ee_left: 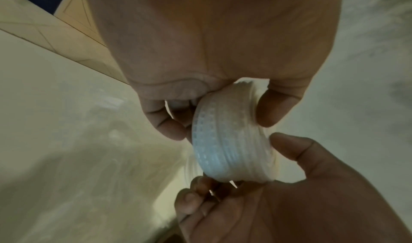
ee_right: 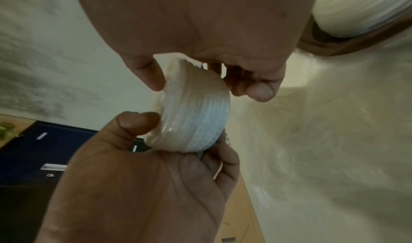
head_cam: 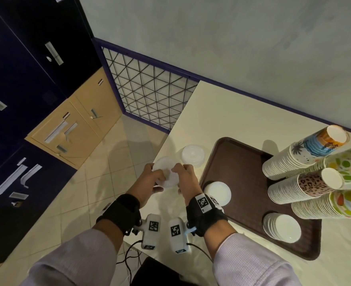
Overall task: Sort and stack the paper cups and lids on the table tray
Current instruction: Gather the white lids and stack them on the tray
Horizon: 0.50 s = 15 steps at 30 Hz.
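Stack of lids (ee_left: 231,141): gripped on edge between left hand (head_cam: 149,180) and right hand (head_cam: 186,178), fingers curled round it, above bench (head_cam: 222,112) corner, beside brown tray (head_cam: 242,168).

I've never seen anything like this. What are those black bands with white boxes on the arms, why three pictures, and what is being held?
No robot here: a person wears a camera on the head and one strapped to each wrist. The wide picture is the head view; the two close-ups look along each hand. The left hand and right hand together grip a stack of white lids above the table. On the brown tray lie stacks of paper cups on their sides and two lid piles. Another lid pile sits on the table beside the tray.
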Each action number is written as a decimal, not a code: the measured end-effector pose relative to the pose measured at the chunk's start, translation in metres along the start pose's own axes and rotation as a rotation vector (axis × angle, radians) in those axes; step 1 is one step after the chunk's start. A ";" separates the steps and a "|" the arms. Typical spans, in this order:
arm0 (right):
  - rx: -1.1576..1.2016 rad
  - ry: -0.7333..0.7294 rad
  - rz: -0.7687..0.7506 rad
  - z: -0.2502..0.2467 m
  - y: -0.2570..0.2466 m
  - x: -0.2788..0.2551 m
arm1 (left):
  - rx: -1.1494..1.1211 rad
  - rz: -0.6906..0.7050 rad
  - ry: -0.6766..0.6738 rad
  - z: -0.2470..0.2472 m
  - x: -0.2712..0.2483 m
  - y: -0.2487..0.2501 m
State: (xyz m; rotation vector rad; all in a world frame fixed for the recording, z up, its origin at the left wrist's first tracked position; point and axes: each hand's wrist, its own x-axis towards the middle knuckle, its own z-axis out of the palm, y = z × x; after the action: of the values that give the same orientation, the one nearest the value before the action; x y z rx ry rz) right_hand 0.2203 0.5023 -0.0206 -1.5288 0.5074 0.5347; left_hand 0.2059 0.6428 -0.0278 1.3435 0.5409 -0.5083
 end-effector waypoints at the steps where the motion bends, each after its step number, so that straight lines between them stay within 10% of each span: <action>1: 0.003 -0.008 -0.026 -0.002 -0.002 -0.003 | -0.010 0.004 -0.009 0.003 0.000 0.003; 11: -0.079 0.090 -0.225 -0.058 -0.012 -0.028 | -0.131 -0.035 -0.241 0.037 0.007 0.028; 15: 0.053 0.172 -0.218 -0.093 -0.011 -0.034 | -0.030 -0.087 -0.111 0.045 0.037 0.039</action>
State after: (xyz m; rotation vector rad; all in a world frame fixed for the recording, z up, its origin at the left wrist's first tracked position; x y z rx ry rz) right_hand 0.2026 0.4092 0.0101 -1.5640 0.4747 0.2212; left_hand 0.2625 0.6036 -0.0149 1.2595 0.5150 -0.6399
